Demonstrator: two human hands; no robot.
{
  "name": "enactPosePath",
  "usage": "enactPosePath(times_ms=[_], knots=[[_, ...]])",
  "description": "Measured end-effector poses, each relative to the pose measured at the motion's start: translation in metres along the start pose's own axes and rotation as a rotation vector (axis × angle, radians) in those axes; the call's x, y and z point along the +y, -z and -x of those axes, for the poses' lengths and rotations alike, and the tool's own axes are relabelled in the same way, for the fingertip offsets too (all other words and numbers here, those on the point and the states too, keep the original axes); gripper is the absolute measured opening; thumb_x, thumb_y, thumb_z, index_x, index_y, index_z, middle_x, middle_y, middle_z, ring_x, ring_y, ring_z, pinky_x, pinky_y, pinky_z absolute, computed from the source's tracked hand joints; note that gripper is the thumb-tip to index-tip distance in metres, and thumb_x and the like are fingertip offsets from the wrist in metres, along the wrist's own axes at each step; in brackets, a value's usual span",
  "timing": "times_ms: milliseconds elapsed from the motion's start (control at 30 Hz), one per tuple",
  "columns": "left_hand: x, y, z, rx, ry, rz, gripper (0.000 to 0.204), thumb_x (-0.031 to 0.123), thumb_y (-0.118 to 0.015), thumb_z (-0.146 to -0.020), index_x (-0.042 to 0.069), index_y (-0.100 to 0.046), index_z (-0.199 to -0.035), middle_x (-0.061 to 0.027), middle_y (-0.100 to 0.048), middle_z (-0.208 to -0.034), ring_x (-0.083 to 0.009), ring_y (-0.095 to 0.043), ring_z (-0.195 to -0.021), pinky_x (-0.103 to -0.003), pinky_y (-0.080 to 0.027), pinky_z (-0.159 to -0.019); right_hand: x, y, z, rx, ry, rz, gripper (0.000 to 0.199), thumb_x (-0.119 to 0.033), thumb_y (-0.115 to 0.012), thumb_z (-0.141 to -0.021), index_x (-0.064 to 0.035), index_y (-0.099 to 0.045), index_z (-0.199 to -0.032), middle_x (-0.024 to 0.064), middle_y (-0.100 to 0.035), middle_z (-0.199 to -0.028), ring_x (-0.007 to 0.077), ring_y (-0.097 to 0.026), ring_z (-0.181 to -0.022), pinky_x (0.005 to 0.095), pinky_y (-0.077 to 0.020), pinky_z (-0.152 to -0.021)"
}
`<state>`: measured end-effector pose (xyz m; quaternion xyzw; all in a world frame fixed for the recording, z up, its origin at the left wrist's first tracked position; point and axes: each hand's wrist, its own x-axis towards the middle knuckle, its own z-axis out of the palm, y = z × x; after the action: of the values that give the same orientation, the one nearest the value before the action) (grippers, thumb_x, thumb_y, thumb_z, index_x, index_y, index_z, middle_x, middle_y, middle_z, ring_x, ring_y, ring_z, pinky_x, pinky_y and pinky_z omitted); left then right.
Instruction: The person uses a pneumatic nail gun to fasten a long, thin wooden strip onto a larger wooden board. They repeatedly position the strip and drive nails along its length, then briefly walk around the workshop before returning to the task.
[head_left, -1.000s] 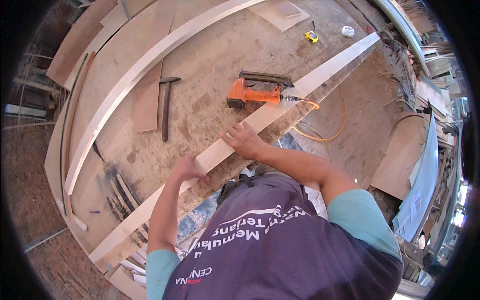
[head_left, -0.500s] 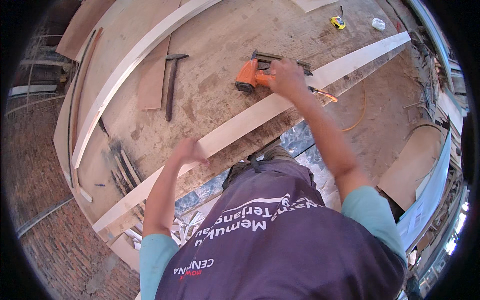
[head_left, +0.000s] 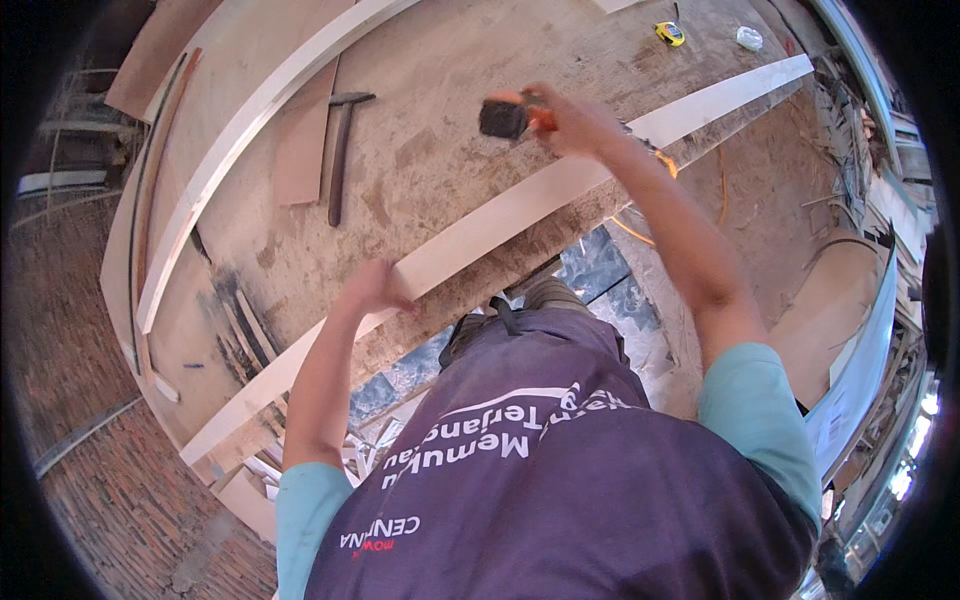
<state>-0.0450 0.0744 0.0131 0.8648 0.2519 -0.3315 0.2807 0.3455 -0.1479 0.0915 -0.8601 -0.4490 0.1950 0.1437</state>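
Note:
A long pale wooden strip (head_left: 505, 222) runs diagonally along the near edge of the worktable, from lower left to upper right. My left hand (head_left: 378, 287) grips it left of the middle, its thumb side at the near edge. Above the strip, my right hand (head_left: 575, 122) is closed around the handle of an orange and black nail gun (head_left: 503, 116). The tool's black end points left and its far part is hidden behind the hand. An orange air hose (head_left: 634, 233) trails from it over the table's near edge.
A hammer (head_left: 341, 160) lies on the table (head_left: 430, 130) beside a thin brown board (head_left: 303, 150). Farther left stretches a long curved pale strip (head_left: 225, 140). At the far right are a yellow tape measure (head_left: 669, 34) and a small clear plastic bag (head_left: 748, 38).
My right hand has lifted and turned the nail gun, so its black end now faces me more. The left hand keeps its place on the wooden strip.

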Motion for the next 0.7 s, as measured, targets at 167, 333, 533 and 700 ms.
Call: enactPosePath(times_ms=[167, 333, 533, 700], knots=[[-0.006, -0.003, -0.001, 0.006, -0.045, -0.055, 0.094, 0.054, -0.103, -0.046, -0.001, -0.074, -0.117, -0.0231, -0.077, -0.113, -0.0404, -0.073, -0.11, -0.048, -0.058, -0.096, -0.021, 0.046, 0.06, 0.048, -0.058, -0.159, 0.049, -0.036, -0.081, -0.094, -0.015, -0.068, -0.135, 0.017, -0.08, -0.105, 0.0367, -0.076, -0.103, 0.0456, -0.0587, -0.088], [-0.001, -0.002, 0.003, 0.013, -0.063, -0.056, 0.098, 0.057, -0.102, -0.046, -0.002, -0.073, -0.117, -0.0259, -0.076, -0.115, -0.0413, -0.072, -0.112, -0.048, -0.057, -0.098, -0.056, 0.026, 0.14, 0.038, -0.374, -0.583, 0.037, -0.031, -0.086, -0.094, -0.0065, -0.071, -0.118, 0.0014, -0.066, -0.076, 0.0151, -0.061, -0.062, 0.0339, -0.0484, -0.055], [-0.01, -0.008, -0.002, 0.038, -0.114, -0.032, 0.102, 0.06, -0.102, -0.045, 0.0, -0.072, -0.123, -0.0226, -0.076, -0.12, -0.0398, -0.072, -0.115, -0.048, -0.058, -0.098, -0.068, -0.031, 0.173, -0.168, -0.595, -0.9, 0.031, -0.029, -0.085, -0.095, -0.0046, -0.069, -0.105, -0.0031, -0.053, -0.064, 0.0075, -0.049, -0.05, 0.028, -0.0374, -0.044], [-0.009, -0.004, -0.001, -0.006, -0.083, -0.002, 0.099, 0.058, -0.102, -0.046, 0.002, -0.073, -0.123, -0.0213, -0.077, -0.12, -0.0387, -0.072, -0.115, -0.048, -0.058, -0.098, -0.078, -0.042, 0.171, -0.192, -0.63, -0.884, 0.03, -0.028, -0.085, -0.095, -0.0031, -0.068, -0.097, -0.0039, -0.051, -0.061, 0.0072, -0.048, -0.049, 0.0277, -0.0367, -0.044]])
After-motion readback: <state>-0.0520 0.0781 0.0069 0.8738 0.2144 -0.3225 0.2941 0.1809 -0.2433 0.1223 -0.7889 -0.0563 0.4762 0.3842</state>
